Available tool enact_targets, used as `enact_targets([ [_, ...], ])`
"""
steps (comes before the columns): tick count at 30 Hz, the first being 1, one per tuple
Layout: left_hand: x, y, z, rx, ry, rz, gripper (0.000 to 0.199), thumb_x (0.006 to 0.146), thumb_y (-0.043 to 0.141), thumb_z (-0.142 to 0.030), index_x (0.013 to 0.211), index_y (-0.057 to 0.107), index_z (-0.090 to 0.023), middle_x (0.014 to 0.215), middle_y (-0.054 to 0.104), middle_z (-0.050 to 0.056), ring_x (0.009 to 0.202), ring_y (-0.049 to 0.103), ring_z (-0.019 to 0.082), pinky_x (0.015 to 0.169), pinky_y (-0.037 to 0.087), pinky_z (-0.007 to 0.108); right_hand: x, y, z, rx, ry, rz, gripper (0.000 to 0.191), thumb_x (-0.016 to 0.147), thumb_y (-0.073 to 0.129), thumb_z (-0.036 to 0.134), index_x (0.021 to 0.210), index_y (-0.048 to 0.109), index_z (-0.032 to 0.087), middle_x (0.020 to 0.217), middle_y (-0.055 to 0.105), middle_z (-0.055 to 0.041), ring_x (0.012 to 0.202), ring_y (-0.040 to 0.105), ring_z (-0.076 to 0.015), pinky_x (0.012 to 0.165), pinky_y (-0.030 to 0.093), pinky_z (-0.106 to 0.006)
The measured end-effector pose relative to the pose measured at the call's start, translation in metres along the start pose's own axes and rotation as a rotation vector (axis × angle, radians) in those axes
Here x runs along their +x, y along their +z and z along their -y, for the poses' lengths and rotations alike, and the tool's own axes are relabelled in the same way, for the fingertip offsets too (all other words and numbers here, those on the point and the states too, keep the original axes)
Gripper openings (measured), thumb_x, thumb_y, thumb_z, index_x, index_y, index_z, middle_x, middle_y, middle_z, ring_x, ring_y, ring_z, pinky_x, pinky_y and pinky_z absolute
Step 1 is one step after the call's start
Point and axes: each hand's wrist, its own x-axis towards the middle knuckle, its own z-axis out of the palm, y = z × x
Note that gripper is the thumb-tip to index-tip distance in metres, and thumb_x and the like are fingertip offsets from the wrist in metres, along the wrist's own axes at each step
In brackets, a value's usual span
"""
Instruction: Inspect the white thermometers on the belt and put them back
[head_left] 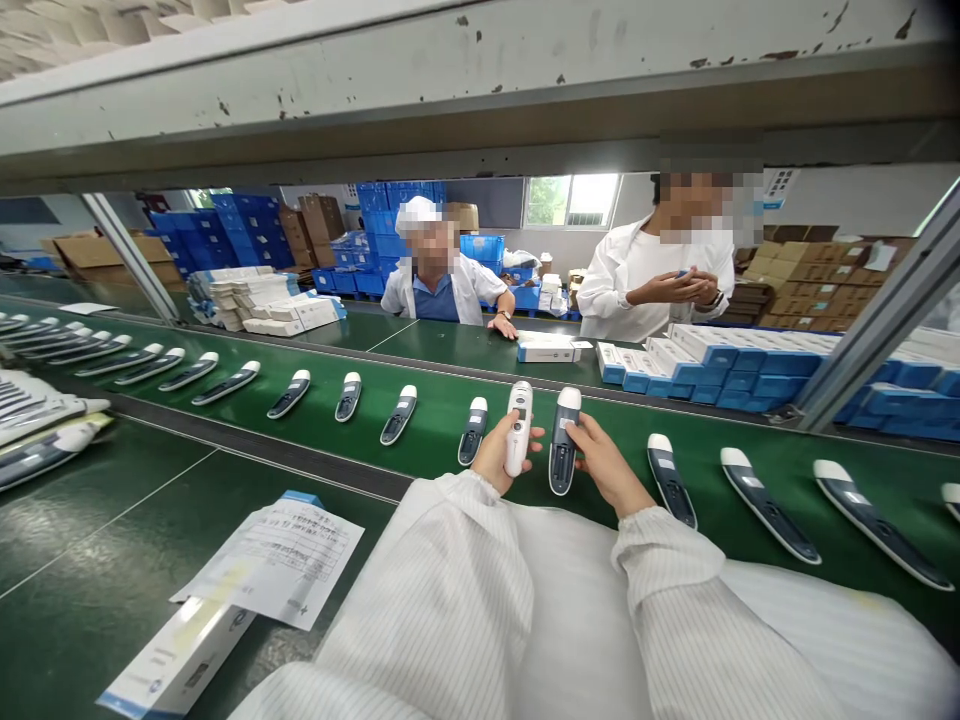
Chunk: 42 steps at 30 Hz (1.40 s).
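Note:
My left hand (498, 452) is wrapped round a white handheld device (520, 428), whose button side faces up. Just to its right, my right hand (600, 458) grips a second device (562, 442) by its right edge, thumb on top; this one shows a dark grey back with an open recess. The two devices are upright, side by side and apart, above the green conveyor belt (435, 440). On the belt, a similar device (472, 432) lies left of my left hand, and another (671, 480) lies right of my right hand.
More devices line the belt on both sides. Across it are two people, stacked white boxes (292, 312) and blue-ended boxes (705, 365). A printed paper (281, 560) lies over a white box (176, 660) at the near left. A metal post (877, 330) rises at right.

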Motion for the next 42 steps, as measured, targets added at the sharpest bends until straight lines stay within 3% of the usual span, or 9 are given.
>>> enact_targets([
  [9, 0.004, 0.007, 0.013, 0.136, -0.035, -0.031, 0.019, 0.086, 0.053, -0.032, 0.090, 0.057, -0.014, 0.074, 0.065, 0.005, 0.056, 0.061, 0.013, 0.037, 0.040, 0.019, -0.006, -0.001, 0.006, -0.022, -0.047, -0.047, 0.054, 0.067, 0.065, 0.055, 0.109, 0.051, 0.025, 0.069, 0.058, 0.0040, 0.059, 0.053, -0.0132, 0.050, 0.038, -0.024],
  [16, 0.007, 0.007, 0.016, 0.087, -0.040, -0.035, 0.045, 0.087, 0.046, -0.053, 0.092, 0.063, -0.011, 0.074, 0.066, 0.007, 0.051, 0.058, 0.012, 0.037, 0.039, 0.019, -0.002, -0.004, 0.003, -0.100, -0.062, -0.078, 0.055, 0.071, 0.059, 0.055, 0.115, 0.048, 0.025, 0.068, 0.056, 0.0038, 0.057, 0.051, -0.0141, 0.048, 0.035, -0.025],
  [20, 0.001, 0.010, 0.015, 0.055, -0.039, -0.016, 0.049, 0.090, 0.039, -0.052, 0.096, 0.064, -0.010, 0.081, 0.069, 0.011, 0.053, 0.058, 0.013, 0.037, 0.039, 0.020, 0.009, -0.020, -0.014, -0.496, -0.059, -0.237, 0.052, 0.082, 0.045, 0.047, 0.128, 0.040, 0.023, 0.081, 0.062, -0.0034, 0.068, 0.058, -0.0205, 0.059, 0.043, -0.032],
  [23, -0.004, 0.014, 0.013, 0.043, -0.038, -0.013, 0.045, 0.090, 0.041, -0.048, 0.097, 0.064, -0.010, 0.083, 0.069, 0.011, 0.055, 0.059, 0.013, 0.038, 0.039, 0.020, 0.012, -0.034, -0.022, -0.896, -0.005, -0.290, 0.036, 0.085, 0.041, 0.035, 0.112, 0.057, 0.017, 0.093, 0.063, -0.0139, 0.087, 0.060, -0.0282, 0.074, 0.043, -0.040],
  [27, -0.005, 0.021, 0.017, 0.014, -0.038, -0.101, 0.035, 0.089, 0.044, -0.040, 0.094, 0.063, -0.011, 0.086, 0.067, 0.010, 0.062, 0.059, 0.015, 0.040, 0.040, 0.021, 0.006, -0.035, -0.016, -1.019, -0.027, -0.347, 0.028, 0.081, 0.047, 0.029, 0.100, 0.064, 0.017, 0.115, 0.053, -0.0208, 0.107, 0.051, -0.0361, 0.079, 0.042, -0.046],
  [30, -0.001, 0.025, 0.025, -0.012, 0.021, -0.133, 0.024, 0.082, 0.054, -0.032, 0.093, 0.064, -0.014, 0.079, 0.064, 0.005, 0.062, 0.056, 0.012, 0.046, 0.040, 0.020, -0.001, -0.020, -0.004, -0.821, -0.148, -0.304, 0.034, 0.081, 0.049, 0.041, 0.106, 0.061, 0.022, 0.116, 0.055, -0.0149, 0.101, 0.055, -0.0299, 0.076, 0.045, -0.041],
  [34, 0.005, 0.024, 0.029, 0.096, 0.136, -0.075, 0.025, 0.075, 0.054, -0.019, 0.098, 0.063, -0.018, 0.075, 0.061, 0.002, 0.071, 0.057, 0.014, 0.058, 0.043, 0.022, -0.006, -0.001, 0.006, -0.175, -0.089, 0.064, 0.039, 0.074, 0.056, 0.055, 0.098, 0.061, 0.024, 0.090, 0.063, -0.0043, 0.079, 0.058, -0.0197, 0.060, 0.045, -0.030],
  [39, 0.008, 0.008, 0.024, 0.963, 0.462, -0.190, 0.030, 0.070, 0.064, -0.022, 0.100, 0.064, -0.022, 0.121, 0.055, 0.011, 0.123, 0.040, 0.031, 0.101, 0.032, 0.043, -0.010, 0.000, 0.007, 0.048, -0.046, 0.129, 0.037, 0.067, 0.067, 0.051, 0.092, 0.062, 0.024, 0.086, 0.064, -0.0007, 0.070, 0.055, -0.0138, 0.055, 0.040, -0.024],
  [42, 0.011, 0.000, 0.026, 1.202, 0.361, -0.148, 0.053, 0.057, 0.071, -0.012, 0.108, 0.062, -0.023, 0.125, 0.054, 0.014, 0.129, 0.031, 0.037, 0.107, 0.015, 0.053, -0.011, -0.002, 0.009, 0.059, -0.062, 0.122, 0.037, 0.068, 0.068, 0.049, 0.093, 0.062, 0.024, 0.089, 0.065, -0.0009, 0.069, 0.054, -0.0120, 0.053, 0.039, -0.022],
])
